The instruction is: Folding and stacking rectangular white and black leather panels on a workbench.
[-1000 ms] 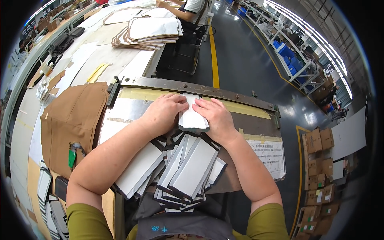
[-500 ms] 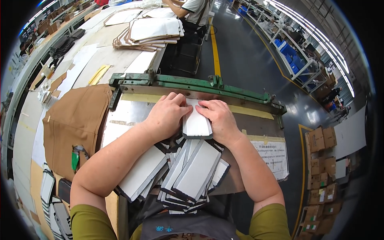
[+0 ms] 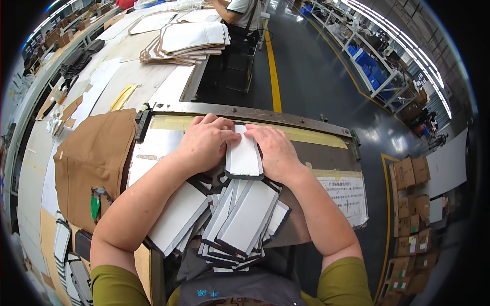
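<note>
A white panel with dark edges [image 3: 244,159] lies flat on the metal plate of a bench machine [image 3: 326,133], its far end up near the machine's steel bar [image 3: 204,108]. My left hand [image 3: 206,144] grips its left side, fingers curled and thumb pressed on top near the far end. From the right, my right hand [image 3: 275,152] holds the opposite edge with bent fingers, the thumb side over the panel. Just below, a loose heap of similar white panels [image 3: 245,217] is piled against my apron, with more panels [image 3: 176,222] fanned beneath my left forearm.
Brown fabric [image 3: 92,163] lies left of the machine. A printed sheet [image 3: 343,196] is taped at its right. Stacked white-topped panels [image 3: 191,38] sit on the long table, near a seated person [image 3: 240,13]. Cardboard boxes [image 3: 411,209] stand beyond the aisle at right.
The green bar along the machine's far edge has swung out of sight, leaving the flat steel bar showing. Both hands keep hold of the panel, which appears slightly farther left.
</note>
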### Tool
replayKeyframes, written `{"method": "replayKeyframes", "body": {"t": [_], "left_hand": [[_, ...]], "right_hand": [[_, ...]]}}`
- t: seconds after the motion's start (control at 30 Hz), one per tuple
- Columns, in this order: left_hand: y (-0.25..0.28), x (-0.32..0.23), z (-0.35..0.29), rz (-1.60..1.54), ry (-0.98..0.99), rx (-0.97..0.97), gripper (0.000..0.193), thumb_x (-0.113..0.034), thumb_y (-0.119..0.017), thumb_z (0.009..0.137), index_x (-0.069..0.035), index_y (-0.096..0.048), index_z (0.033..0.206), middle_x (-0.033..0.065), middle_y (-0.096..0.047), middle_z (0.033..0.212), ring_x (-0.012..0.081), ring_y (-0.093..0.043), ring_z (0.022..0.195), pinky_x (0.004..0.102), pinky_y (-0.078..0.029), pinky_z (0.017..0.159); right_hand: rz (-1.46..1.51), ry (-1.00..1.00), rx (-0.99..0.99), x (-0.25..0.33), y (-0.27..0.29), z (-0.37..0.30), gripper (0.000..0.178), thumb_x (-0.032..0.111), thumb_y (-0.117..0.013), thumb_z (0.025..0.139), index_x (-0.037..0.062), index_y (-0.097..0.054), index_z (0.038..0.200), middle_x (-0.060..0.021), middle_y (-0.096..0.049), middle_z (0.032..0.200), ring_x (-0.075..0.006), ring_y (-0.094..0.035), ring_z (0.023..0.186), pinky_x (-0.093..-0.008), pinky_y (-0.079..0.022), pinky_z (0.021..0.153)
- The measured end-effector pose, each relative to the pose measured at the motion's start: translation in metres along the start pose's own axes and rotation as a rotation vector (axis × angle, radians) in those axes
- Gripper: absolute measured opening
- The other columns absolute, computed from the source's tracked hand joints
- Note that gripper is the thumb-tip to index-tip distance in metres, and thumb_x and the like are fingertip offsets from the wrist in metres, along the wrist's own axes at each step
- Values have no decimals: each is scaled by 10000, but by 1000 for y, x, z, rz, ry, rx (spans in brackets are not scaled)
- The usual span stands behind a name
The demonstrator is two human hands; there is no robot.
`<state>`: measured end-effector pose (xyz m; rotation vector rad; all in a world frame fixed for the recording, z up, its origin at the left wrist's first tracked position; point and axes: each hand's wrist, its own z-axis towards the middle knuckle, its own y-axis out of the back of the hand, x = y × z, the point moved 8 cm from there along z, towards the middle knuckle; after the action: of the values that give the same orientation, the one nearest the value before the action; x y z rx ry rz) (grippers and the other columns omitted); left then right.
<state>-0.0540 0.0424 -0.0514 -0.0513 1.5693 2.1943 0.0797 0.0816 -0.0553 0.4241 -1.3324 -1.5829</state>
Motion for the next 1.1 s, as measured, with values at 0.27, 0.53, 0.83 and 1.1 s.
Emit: {"method": "replayKeyframes", "body": {"t": [0.27, 0.53, 0.83, 1.1], "left_hand": [[1, -1, 2, -20, 22, 33, 344, -59, -715, 776, -211, -769, 1080, 72, -646, 1238, 264, -545, 1193, 411, -383, 1050], [18, -10, 6, -117, -117, -68, 279, -153, -792, 758, -149, -774, 1037, 28, -700, 1042, 245, -620, 1038, 378, -436, 981], [27, 18, 9, -176, 138, -213, 392, -142, -751, 831, -47, -584, 1173, 120, -633, 1082, 302, -615, 1039, 380, -488, 922], [-14, 0, 1, -191, -211, 117, 557, -72, -781, 705, -109, -669, 1249, 136, -586, 1382, 337, -550, 1249, 411, -415, 1095]], "right_hand": [[-92, 35, -70, -3, 9, 1, 385, 151, -668, 822, 73, -596, 1192, -126, -609, 1293, -302, -541, 1231, -449, -360, 1098], [125, 29, -299, -13, 24, 2, 249, 66, -817, 699, 58, -702, 920, -106, -694, 1005, -283, -630, 1032, -408, -470, 963], [162, 123, -514, 7, 60, -7, 209, -33, -761, 678, 102, -678, 816, -48, -711, 864, -251, -656, 833, -360, -494, 848], [439, 46, 31, 0, 13, 0, 271, -8, -760, 744, 54, -717, 1004, -80, -728, 1080, -279, -657, 1052, -380, -473, 965]]}}
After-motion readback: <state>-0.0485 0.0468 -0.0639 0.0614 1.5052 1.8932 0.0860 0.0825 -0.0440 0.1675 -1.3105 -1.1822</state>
